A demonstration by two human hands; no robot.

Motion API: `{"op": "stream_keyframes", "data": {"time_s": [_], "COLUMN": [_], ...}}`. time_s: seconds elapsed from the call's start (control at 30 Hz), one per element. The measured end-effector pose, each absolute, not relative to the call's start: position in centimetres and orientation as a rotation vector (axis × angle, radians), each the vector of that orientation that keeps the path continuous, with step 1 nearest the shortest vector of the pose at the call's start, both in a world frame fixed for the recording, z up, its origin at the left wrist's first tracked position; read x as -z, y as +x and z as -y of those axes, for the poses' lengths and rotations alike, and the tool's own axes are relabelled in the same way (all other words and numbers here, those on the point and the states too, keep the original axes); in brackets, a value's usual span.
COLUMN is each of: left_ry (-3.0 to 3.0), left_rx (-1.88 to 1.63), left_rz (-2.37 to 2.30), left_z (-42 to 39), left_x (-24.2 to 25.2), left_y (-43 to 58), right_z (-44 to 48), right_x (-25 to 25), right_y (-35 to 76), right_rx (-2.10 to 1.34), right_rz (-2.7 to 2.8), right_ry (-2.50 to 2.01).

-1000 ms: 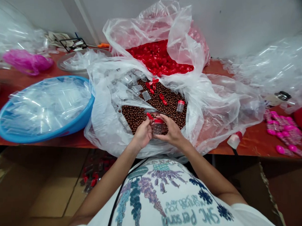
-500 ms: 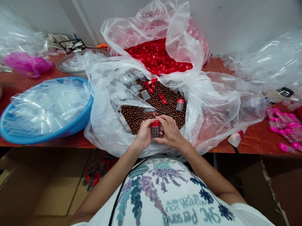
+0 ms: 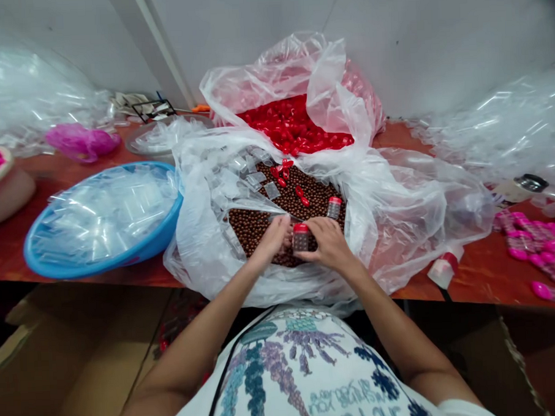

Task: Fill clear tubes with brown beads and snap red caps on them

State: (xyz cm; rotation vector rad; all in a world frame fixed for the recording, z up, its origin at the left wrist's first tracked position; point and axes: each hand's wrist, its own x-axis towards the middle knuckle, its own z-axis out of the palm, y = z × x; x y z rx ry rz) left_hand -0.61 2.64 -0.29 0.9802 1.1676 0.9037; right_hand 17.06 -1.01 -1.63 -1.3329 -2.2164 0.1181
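A small clear container with a red cap [image 3: 300,237], filled with brown beads, is held by my right hand [image 3: 329,242], its fingers and thumb around it. Just left of it, my left hand [image 3: 276,235] is closed over the beads; what its fingers grip is too small to make out. Below both hands lie brown beads [image 3: 248,227] in an open white plastic bag [image 3: 201,260]. On the beads rest a second red-capped container [image 3: 334,208], red caps [image 3: 301,196] and clear flat pieces [image 3: 272,190].
A blue basin [image 3: 105,264] of clear containers stands left. Behind is a bag of red caps [image 3: 292,121]. Pink-capped containers [image 3: 536,239] and a cup [image 3: 518,188] lie right. Cardboard boxes [image 3: 99,344] are below the red table [image 3: 483,282].
My left hand has let go of the red-capped container and moved away to its left. The container stays in my right hand. The view has shifted, bringing a pink-filled bowl in at the left.
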Motion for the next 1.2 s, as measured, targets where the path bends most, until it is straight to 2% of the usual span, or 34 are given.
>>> {"op": "stream_keyframes", "data": {"time_s": [0.13, 0.23, 0.33, 0.53, 0.7, 0.87, 1.0, 1.2], "left_ry": [1.856, 2.32, 2.483, 2.295, 2.07, 1.735, 1.555, 1.33], "left_rx": [-0.983, -0.679, -0.47, -0.54, -0.496, -0.48, -0.573, -0.535], "left_rz": [-1.558, -1.561, -1.549, -1.591, -1.543, -1.574, -1.479, -1.388], "left_z": [-9.8, -13.3, -14.6, -13.0, -9.2, -6.5, -6.2, -5.9], "left_x": [-0.1, -0.2, 0.2, 0.4, -0.2, 1.5, 3.5, 4.7], "left_y": [-2.1, -2.5, -2.4, -3.1, -5.6, -7.0, -5.4, -1.5], "right_z": [-1.8, -3.0, -3.4, -4.2, -5.3, -6.6, -7.4, -7.7], "right_x": [1.6, 1.7, 1.9, 2.5, 3.2, 4.0, 4.5, 4.7], "right_y": [20.9, 22.7, 22.5, 19.4, 18.3, 18.2, 18.1, 18.5], "right_rx": [0.006, 0.069, 0.126, 0.108, -0.102, -0.225, -0.279, -0.326], "right_rz": [1.987, 1.879, 1.893, 2.034, 2.102, 2.076, 2.068, 2.025], "right_ry": [-1.663, -1.797, -1.737, -1.529, -1.484, -1.509, -1.511, -1.515]}}
